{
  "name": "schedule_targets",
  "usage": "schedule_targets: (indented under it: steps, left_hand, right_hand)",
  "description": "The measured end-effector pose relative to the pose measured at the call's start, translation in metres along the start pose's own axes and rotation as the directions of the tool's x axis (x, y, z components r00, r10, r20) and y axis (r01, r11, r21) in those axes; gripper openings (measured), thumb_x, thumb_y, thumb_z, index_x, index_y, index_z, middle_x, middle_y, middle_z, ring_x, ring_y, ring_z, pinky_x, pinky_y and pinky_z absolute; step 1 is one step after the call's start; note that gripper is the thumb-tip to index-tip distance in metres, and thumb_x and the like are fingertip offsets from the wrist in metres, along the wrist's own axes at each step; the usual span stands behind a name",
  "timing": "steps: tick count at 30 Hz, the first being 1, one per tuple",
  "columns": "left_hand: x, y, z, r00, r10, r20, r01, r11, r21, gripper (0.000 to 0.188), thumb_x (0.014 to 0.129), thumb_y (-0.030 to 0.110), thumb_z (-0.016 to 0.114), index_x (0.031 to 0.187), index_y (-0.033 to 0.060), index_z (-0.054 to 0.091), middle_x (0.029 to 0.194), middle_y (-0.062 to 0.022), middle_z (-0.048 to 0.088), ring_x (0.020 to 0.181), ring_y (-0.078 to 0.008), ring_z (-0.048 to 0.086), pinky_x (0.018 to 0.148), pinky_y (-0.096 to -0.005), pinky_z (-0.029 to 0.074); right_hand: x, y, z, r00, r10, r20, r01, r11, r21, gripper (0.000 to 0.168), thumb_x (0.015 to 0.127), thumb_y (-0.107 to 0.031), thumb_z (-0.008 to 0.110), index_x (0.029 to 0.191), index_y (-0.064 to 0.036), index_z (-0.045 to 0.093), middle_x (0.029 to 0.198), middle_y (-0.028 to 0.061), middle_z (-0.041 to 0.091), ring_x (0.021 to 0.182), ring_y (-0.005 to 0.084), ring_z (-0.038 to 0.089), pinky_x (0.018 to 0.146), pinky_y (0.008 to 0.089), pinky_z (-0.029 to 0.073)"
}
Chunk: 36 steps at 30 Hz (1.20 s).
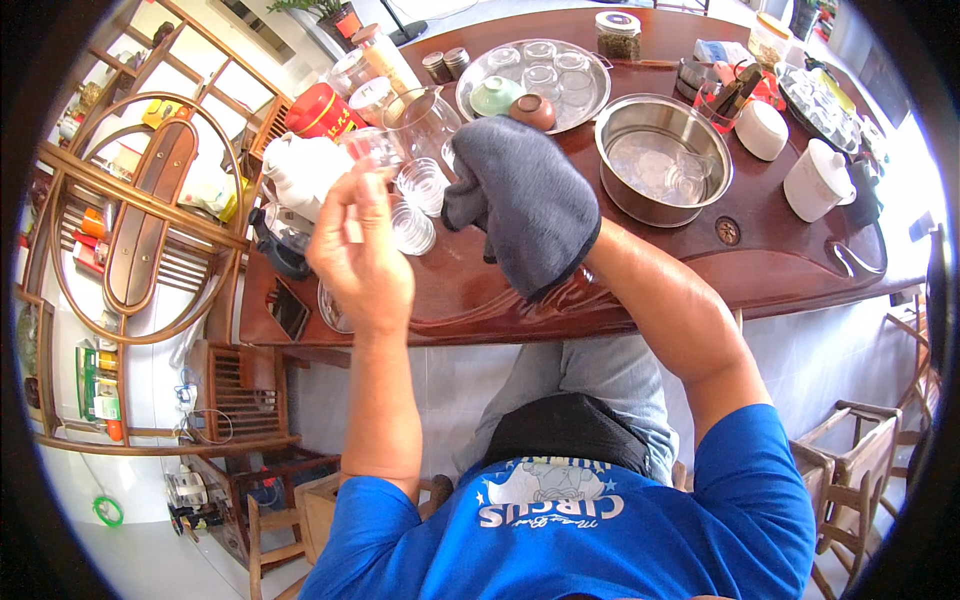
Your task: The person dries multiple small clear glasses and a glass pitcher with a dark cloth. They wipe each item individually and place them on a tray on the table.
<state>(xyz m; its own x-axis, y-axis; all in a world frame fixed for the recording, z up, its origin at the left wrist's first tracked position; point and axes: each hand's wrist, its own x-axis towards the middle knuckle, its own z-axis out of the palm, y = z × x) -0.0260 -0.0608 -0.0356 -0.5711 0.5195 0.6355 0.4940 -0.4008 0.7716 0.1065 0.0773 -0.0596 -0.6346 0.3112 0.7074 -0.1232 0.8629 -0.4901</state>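
Observation:
My left hand (364,255) is raised over the table's left part, thumb and fingers pinched at the edge of a small clear glass cup (375,148). A dark grey cloth (525,202) drapes over my right hand, hiding its fingers; only the wrist shows below it. Between the hands stand two stacks of clear glass cups, one stack (422,184) behind the other stack (412,227). Just beyond them is a glass pitcher (424,124). The cloth hangs in front of a round metal tray (600,94) holding several upturned glasses, a pale green bowl (496,96) and a brown cup (533,112).
A steel pot (664,210) with water and glassware stands right on the wooden table (465,292). Beyond it are a white bowl (762,130) and a lidded white pot (816,181). A white teapot (304,172), dark-handled kettle (285,244) and red tin (324,112) crowd the left.

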Motion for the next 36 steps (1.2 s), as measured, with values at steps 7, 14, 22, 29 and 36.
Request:
schedule_targets:
  steps: [7, 14, 22, 29, 36]
  left_hand:
    - [0.034, -0.036, -0.03, 0.983, 0.137, 0.119, -0.174, 0.895, 0.41, 0.019, 0.084, 0.013, 0.083, 0.09, -0.0009, 0.072, 0.104, -0.015, 0.071, 0.095, -0.0231, 0.068, 0.078, -0.033, 0.053]
    - [0.041, -0.05, -0.01, 0.944, 0.203, 0.262, -0.327, 0.698, 0.637, 0.024, 0.077, 0.018, 0.085, 0.081, -0.0009, 0.071, 0.094, -0.0184, 0.071, 0.09, -0.0365, 0.066, 0.082, -0.0444, 0.052]
    - [0.036, -0.062, -0.006, 0.944, 0.112, 0.31, -0.31, 0.625, 0.717, 0.024, 0.074, 0.019, 0.084, 0.079, -0.002, 0.073, 0.086, -0.0184, 0.07, 0.087, -0.0375, 0.066, 0.081, -0.0449, 0.052]
    - [0.035, -0.059, -0.007, 0.952, -0.005, 0.307, -0.236, 0.629, 0.741, 0.026, 0.076, 0.021, 0.083, 0.081, -0.0036, 0.074, 0.087, -0.0217, 0.071, 0.086, -0.0381, 0.068, 0.081, -0.0439, 0.053]
    - [0.04, -0.04, -0.013, 0.913, 0.016, 0.408, -0.331, 0.616, 0.715, 0.03, 0.082, 0.021, 0.083, 0.097, -0.0036, 0.073, 0.102, -0.0207, 0.073, 0.096, -0.0333, 0.07, 0.091, -0.0418, 0.052]
  right_hand:
    - [0.005, 0.03, -0.006, 0.963, 0.075, -0.257, -0.08, 0.997, -0.011, 0.027, 0.077, -0.009, 0.077, 0.09, -0.003, 0.054, 0.077, 0.0104, 0.062, 0.07, 0.0302, 0.059, 0.069, 0.0394, 0.049]
    - [0.003, 0.034, -0.002, 0.965, 0.071, -0.253, -0.096, 0.991, -0.089, 0.03, 0.075, -0.009, 0.08, 0.089, -0.004, 0.054, 0.08, 0.0118, 0.063, 0.073, 0.0311, 0.061, 0.069, 0.0412, 0.049]
    - [-0.001, 0.041, -0.001, 0.967, 0.028, -0.251, -0.065, 0.989, -0.137, 0.023, 0.082, -0.007, 0.075, 0.094, -0.001, 0.056, 0.084, 0.0137, 0.064, 0.074, 0.0287, 0.068, 0.07, 0.0395, 0.053]
    - [0.0, 0.045, 0.008, 0.965, 0.161, -0.205, -0.146, 0.986, 0.085, 0.014, 0.089, -0.005, 0.068, 0.094, 0.002, 0.056, 0.081, 0.0123, 0.062, 0.072, 0.0227, 0.07, 0.066, 0.0342, 0.055]
    - [0.009, 0.042, 0.012, 0.967, 0.202, -0.154, -0.187, 0.977, 0.107, 0.012, 0.086, -0.01, 0.065, 0.091, 0.0, 0.061, 0.083, 0.0149, 0.064, 0.075, 0.0277, 0.067, 0.068, 0.0378, 0.052]
